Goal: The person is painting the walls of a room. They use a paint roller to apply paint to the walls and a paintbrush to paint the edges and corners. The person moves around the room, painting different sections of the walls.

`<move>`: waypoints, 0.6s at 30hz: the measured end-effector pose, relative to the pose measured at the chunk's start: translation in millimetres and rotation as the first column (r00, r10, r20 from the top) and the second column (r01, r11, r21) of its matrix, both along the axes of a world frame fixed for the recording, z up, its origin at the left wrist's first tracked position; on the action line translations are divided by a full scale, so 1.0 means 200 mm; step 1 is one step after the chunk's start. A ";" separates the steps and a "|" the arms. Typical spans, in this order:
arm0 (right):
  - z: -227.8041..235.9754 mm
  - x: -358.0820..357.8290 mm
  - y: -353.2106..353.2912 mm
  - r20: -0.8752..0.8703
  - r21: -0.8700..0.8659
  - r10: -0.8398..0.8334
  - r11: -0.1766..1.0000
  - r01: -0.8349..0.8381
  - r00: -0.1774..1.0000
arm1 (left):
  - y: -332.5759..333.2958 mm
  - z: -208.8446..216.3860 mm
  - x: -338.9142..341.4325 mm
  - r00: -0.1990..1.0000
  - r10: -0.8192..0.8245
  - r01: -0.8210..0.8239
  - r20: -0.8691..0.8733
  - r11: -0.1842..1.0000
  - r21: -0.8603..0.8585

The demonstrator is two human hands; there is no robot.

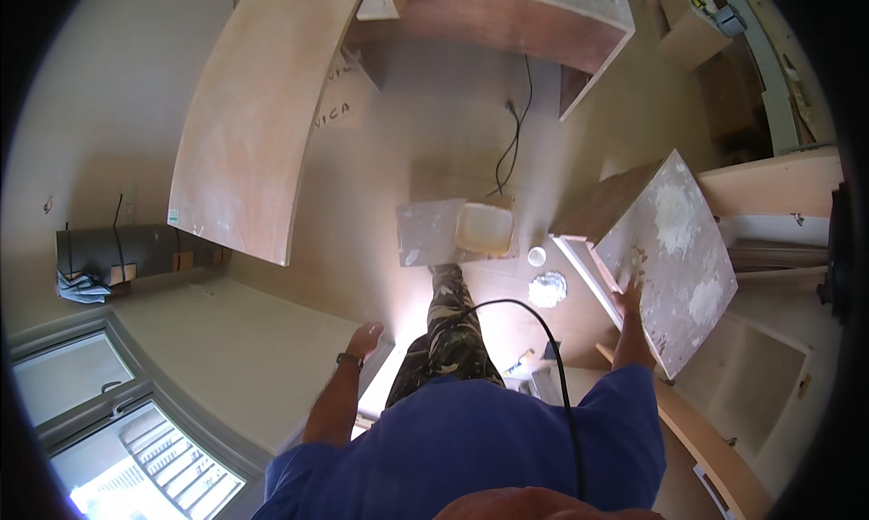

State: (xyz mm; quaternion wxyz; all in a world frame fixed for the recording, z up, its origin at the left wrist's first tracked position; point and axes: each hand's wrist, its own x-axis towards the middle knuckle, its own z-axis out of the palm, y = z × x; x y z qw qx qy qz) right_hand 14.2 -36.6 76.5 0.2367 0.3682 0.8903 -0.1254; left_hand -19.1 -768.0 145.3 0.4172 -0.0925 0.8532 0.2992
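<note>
My right hand [628,291] rests at the left edge of a tilted box-like wooden cabinet [656,267], its fingers spread over the broad face. White patches of plaster or paint mark that face. My left hand [365,341], with a dark watch on the wrist, hangs beside the end of a long pale panel [262,348]. Its fingers are too small and turned away to make out. On the floor ahead of my leg lies a flat board [430,233] with a pale yellowish rectangular tub [484,229] next to it.
A small white cup [537,256] and a crumpled white-silver piece [547,289] lie between my leg and the cabinet. A black cable [516,149] runs over the floor. Large wooden panels [258,113] stand ahead left, a desk-like unit [507,18] ahead. A window [136,438] is lower left.
</note>
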 end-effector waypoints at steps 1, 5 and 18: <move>0.02 -0.02 -0.01 -0.009 -0.010 -0.027 1.000 0.027 1.000 | 0.03 0.05 -0.02 1.000 0.010 -0.010 -0.017 1.000 0.021; 0.07 -0.03 -0.02 0.023 -0.007 -0.064 0.998 0.064 0.998 | 0.08 0.13 -0.07 0.999 0.039 -0.038 -0.015 0.999 0.029; 0.16 -0.06 -0.06 -0.005 -0.048 -0.091 0.995 0.090 0.996 | -0.03 0.08 0.08 0.999 0.047 -0.047 -0.016 0.999 0.011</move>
